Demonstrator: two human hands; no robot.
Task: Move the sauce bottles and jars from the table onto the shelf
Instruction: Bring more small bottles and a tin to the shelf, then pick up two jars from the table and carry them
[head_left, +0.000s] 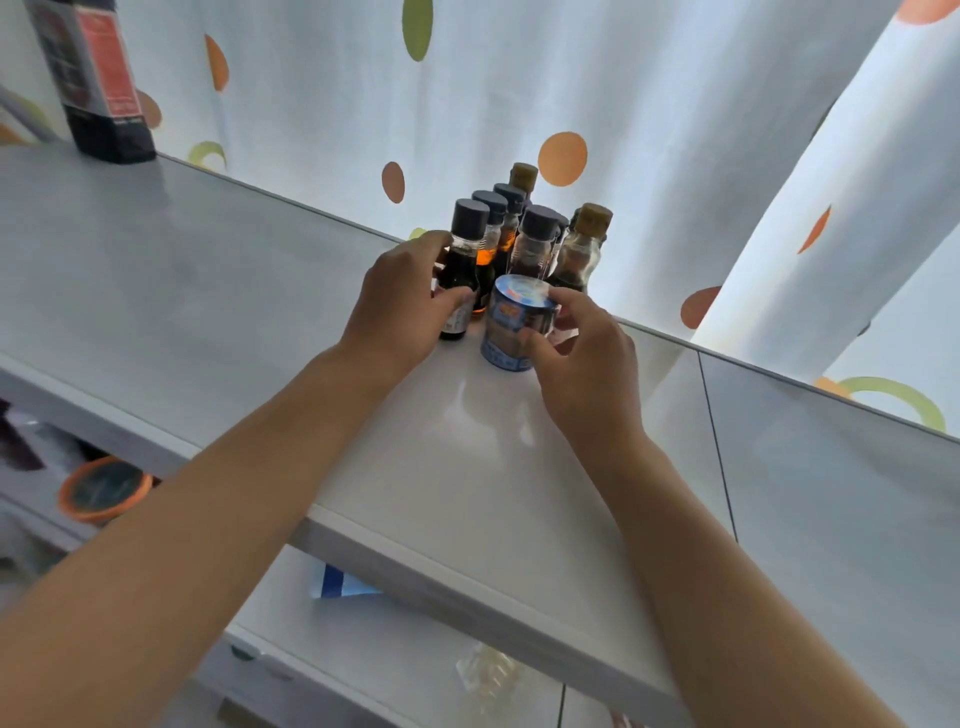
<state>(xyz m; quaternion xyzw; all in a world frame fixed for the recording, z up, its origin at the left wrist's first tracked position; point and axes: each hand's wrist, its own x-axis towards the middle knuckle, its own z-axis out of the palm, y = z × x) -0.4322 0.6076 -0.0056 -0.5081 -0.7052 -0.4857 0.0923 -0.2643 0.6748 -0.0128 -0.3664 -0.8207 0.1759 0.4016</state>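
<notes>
1. Head view: your left hand (402, 306) grips the front dark sauce bottle (462, 275); your right hand (582, 353) holds the blue-labelled jar (514, 325), which is standing on the shelf (208, 291) near its back edge.
2. Risk: bottles are packed touching, about 8 in the cluster (524, 228). Nudge 1 sideways and its neighbours could topple off the back edge into the curtain (571, 78).
3. Contents: bottles hold dark liquid, 1 glows amber. Jar contents hidden by its label.
</notes>
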